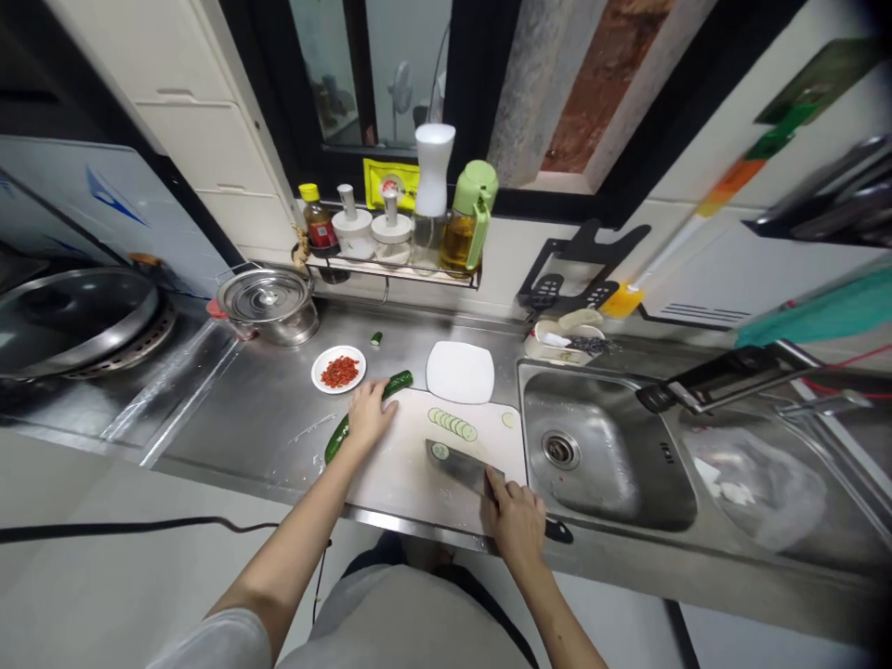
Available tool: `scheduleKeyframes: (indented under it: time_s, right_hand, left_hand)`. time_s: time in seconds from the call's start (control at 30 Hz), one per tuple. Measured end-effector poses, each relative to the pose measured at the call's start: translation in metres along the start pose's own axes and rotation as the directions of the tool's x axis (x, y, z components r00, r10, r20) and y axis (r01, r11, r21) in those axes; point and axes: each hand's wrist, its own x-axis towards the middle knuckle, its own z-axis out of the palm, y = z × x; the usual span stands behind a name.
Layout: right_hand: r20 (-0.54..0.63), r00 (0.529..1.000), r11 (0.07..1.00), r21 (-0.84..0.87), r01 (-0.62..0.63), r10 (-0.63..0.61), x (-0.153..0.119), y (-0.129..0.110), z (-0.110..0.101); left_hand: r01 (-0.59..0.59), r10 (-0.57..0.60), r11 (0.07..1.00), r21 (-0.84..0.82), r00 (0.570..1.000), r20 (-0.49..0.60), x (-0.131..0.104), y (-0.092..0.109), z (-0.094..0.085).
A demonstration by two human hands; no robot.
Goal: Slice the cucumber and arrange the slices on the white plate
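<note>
My left hand (369,418) lies over a dark green cucumber (400,383) at the left edge of the white cutting board (397,474), its fingers closed around the middle. The cucumber's other end shows below and left of the hand. My right hand (517,520) grips a cleaver (464,467) by its black handle near the board's right front corner. The blade points left, low over the board, with one cucumber slice (439,451) on it. Behind the blade, several overlapping cucumber slices (452,425) form a row. A single slice (508,420) sits farther right.
A white square plate (460,372) stands behind the board, and a small plate (318,375) of chopped red pieces is at its left. A cucumber end (376,338) lies farther back. The sink (606,465) borders the board's right side. A lidded pot (271,307) stands back left.
</note>
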Motion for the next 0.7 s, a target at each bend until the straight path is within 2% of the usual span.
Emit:
scheduleKeyframes:
  time_s: [0.07, 0.1, 0.17, 0.23, 0.37, 0.47, 0.7]
  right_hand:
    - [-0.001, 1.000, 1.000, -0.004, 0.016, -0.016, 0.000, 0.000, -0.004]
    - [0.003, 1.000, 1.000, -0.005, 0.025, -0.025, 0.000, -0.001, -0.006]
    - [0.017, 0.999, 0.999, -0.004, 0.044, -0.044, 0.000, 0.000, -0.009]
    - [0.022, 0.998, 0.999, -0.001, 0.053, -0.053, 0.001, 0.001, -0.009]
    - [0.018, 0.997, 0.997, -0.006, 0.075, -0.075, -0.001, 0.004, -0.005]
    - [0.008, 0.996, 0.996, -0.016, 0.093, -0.093, -0.004, 0.006, 0.000]
    - [-0.012, 0.994, 0.993, -0.041, 0.107, -0.107, -0.010, 0.010, 0.007]
  left_hand:
    - [-0.183, 0.199, 0.973, -0.141, 0.974, 0.108, -0.019, 0.017, 0.005]
    - [-0.253, 0.295, 0.941, -0.224, 0.938, 0.180, -0.028, 0.024, 0.008]
    - [-0.306, 0.406, 0.893, -0.331, 0.866, 0.292, -0.045, 0.037, 0.013]
    - [-0.299, 0.413, 0.894, -0.333, 0.839, 0.355, -0.056, 0.043, 0.017]
    - [-0.269, 0.346, 0.933, -0.238, 0.850, 0.397, -0.060, 0.045, 0.020]
    - [-0.280, 0.340, 0.939, -0.198, 0.838, 0.428, -0.058, 0.045, 0.022]
    - [-0.273, 0.341, 0.938, -0.213, 0.837, 0.428, -0.068, 0.047, 0.037]
